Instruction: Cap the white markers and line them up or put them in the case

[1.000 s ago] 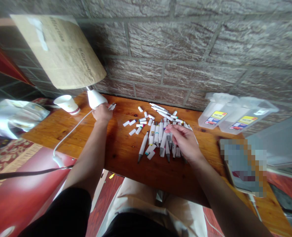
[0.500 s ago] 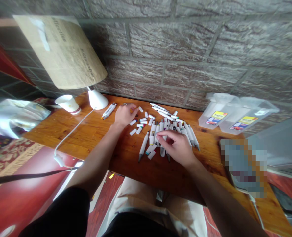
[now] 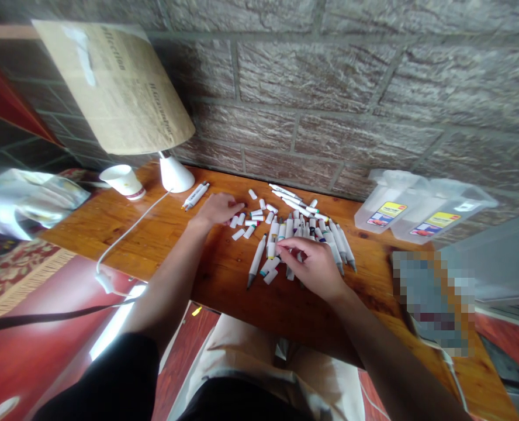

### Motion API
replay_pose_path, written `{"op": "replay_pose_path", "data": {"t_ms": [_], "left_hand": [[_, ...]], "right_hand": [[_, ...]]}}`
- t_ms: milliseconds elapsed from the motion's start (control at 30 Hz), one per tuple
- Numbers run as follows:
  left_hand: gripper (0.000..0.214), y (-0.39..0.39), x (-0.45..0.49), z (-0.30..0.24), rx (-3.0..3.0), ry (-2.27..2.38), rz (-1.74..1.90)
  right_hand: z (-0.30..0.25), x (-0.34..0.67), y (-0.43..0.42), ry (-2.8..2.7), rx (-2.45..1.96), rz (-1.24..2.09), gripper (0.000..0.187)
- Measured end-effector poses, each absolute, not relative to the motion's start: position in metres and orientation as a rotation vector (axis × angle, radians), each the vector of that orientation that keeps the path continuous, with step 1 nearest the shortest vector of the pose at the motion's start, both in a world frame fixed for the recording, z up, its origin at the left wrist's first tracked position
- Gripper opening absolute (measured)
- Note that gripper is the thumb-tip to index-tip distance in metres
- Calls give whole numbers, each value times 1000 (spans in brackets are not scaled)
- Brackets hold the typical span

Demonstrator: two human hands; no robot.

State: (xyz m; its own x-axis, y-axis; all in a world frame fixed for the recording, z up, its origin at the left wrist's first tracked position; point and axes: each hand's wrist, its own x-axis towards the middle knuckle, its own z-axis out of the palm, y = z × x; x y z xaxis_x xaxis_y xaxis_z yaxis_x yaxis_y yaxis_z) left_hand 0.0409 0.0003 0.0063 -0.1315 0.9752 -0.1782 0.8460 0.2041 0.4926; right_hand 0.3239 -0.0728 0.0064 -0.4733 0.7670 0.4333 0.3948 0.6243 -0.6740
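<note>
- 1 wooden table (image 3: pixel 163 234) set against a brick wall. What on it bears writing?
- 1 tilted lampshade (image 3: pixel 119 88) with newspaper-style print, of which only "llection" is legible. 2 clear plastic containers (image 3: pixel 384 193) stand side by side at the right rear. Each has 1 yellow label, the text too small to read.
- Counts of the smaller items?
- 1 pile of white markers (image 3: pixel 303 231) lies at table centre, too overlapped to count. 1 paper cup (image 3: pixel 121 180) stands left of the lamp base (image 3: pixel 175 174). 2 markers (image 3: pixel 196 196) lie parallel, apart from the pile and just beside that base. About 10 loose caps (image 3: pixel 246 228) are scattered between those 2 and the pile.
- Hand poses?
- Left hand (image 3: pixel 218 209): arm extended, palm down, fingers straight and together, tips just beside the nearest caps. Right hand (image 3: pixel 314 266): palm down on the near edge of the pile, fingers curled, thumb and forefinger drawn close at 1 marker. Whether they clamp it cannot be told.
</note>
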Motion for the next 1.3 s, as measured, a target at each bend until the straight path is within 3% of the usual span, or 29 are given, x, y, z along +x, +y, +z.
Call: {"op": "replay_pose_path", "data": {"t_ms": [167, 300, 500, 867, 1067, 1300], "left_hand": [[36, -3, 54, 5, 1691, 1598, 547], [39, -6, 64, 11, 2051, 1584, 776], [50, -27, 80, 29, 1983, 1250, 257], [25, -41, 98, 33, 1962, 1376, -70], [36, -45, 107, 36, 2152, 1486, 19], [21, -37, 79, 45, 1976, 1474, 248]], "right_hand": [[5, 328, -70, -2029, -960, 590, 12], [7, 333, -66, -1966, -1013, 596, 13], [7, 340, -59, -1893, -1104, 626, 18], [6, 343, -56, -1867, -1164, 663, 18], [4, 344, -54, -1873, -1181, 648, 19], [1, 346, -51, -1855, -1165, 659, 19]]}}
